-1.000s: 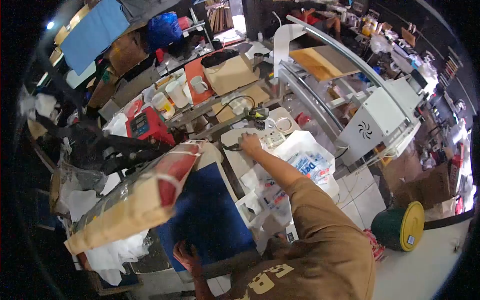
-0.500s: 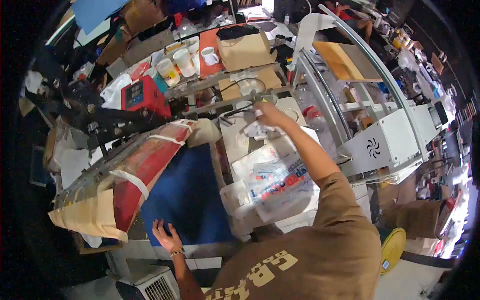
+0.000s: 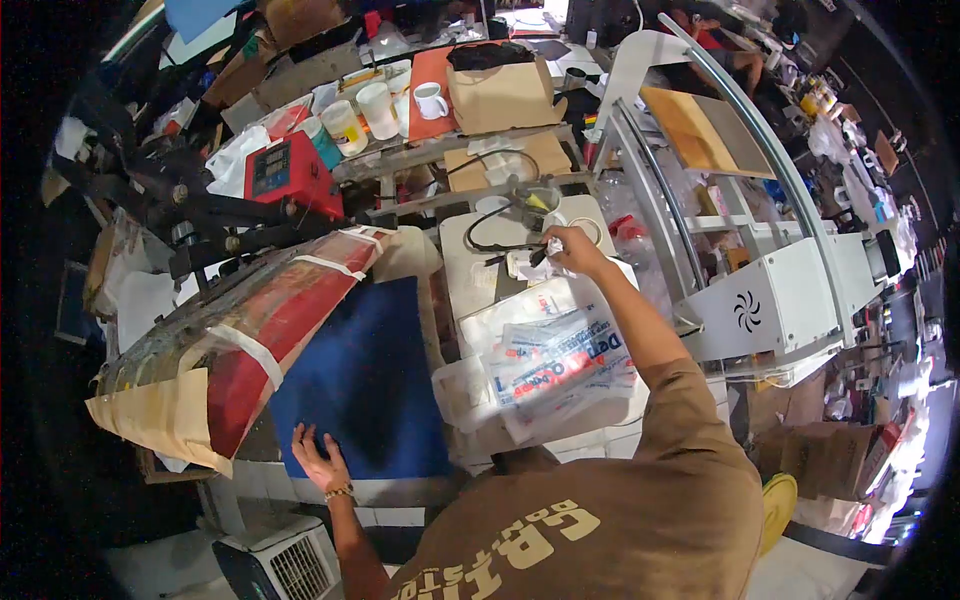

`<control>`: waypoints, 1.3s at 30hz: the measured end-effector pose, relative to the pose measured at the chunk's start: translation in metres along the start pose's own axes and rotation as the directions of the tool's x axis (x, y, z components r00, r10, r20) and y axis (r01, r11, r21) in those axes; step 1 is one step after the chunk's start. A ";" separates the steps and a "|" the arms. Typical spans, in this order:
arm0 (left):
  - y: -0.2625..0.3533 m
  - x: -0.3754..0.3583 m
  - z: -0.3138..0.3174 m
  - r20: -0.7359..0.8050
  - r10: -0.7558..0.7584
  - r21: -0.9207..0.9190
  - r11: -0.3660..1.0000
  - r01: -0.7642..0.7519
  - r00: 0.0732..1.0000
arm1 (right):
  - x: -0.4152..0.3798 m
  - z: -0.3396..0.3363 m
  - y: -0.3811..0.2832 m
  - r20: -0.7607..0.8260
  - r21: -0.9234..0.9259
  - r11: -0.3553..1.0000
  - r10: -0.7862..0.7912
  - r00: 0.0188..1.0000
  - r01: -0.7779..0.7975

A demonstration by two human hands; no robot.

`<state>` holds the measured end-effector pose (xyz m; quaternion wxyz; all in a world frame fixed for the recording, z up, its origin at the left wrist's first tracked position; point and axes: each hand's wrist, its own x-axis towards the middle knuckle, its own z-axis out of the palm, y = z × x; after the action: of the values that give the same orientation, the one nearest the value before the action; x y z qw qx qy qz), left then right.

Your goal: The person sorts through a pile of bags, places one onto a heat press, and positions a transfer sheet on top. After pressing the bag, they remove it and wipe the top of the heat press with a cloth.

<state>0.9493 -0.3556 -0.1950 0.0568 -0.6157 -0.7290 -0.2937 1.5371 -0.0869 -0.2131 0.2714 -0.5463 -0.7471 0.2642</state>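
Observation:
My right hand is closed over the far part of the white stand, with a small crumpled white piece at its fingertips, perhaps paper or cloth. A black cable curves across the white surface close to those fingers, its end partly hidden. My left hand is spread open at the near left edge of a flat blue sheet, holding nothing. The blue sheet lies beside the tilted red and tan upper plate of a press. Printed plastic bags lie below my right forearm.
A red control box stands at the left on black press arms. White mugs and an opened cardboard box sit at the back. On the right is a white-framed machine. A vented appliance stands low at the left.
My right hand has drawn back nearer to me and to the right, uncovering more of the black cable. My left hand stays open at the blue sheet. The view has shifted slightly.

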 end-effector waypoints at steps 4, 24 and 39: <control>0.002 0.002 -0.002 0.014 -0.007 -0.014 1.000 0.007 1.000 | 0.002 0.003 0.002 -0.096 -0.201 0.969 -0.162 0.982 0.141; -0.002 -0.001 0.003 -0.016 -0.030 -0.030 0.999 0.029 0.999 | 0.004 0.017 0.015 -0.147 0.354 0.935 0.058 0.987 -0.002; -0.002 0.001 0.001 -0.012 -0.032 -0.031 0.999 0.032 0.999 | 0.007 0.015 -0.017 -0.124 -0.093 0.995 0.036 0.992 -0.047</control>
<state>0.9473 -0.3546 -0.1968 0.0472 -0.6028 -0.7338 -0.3099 1.5133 -0.0859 -0.2115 0.2846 -0.5893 -0.7293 0.1998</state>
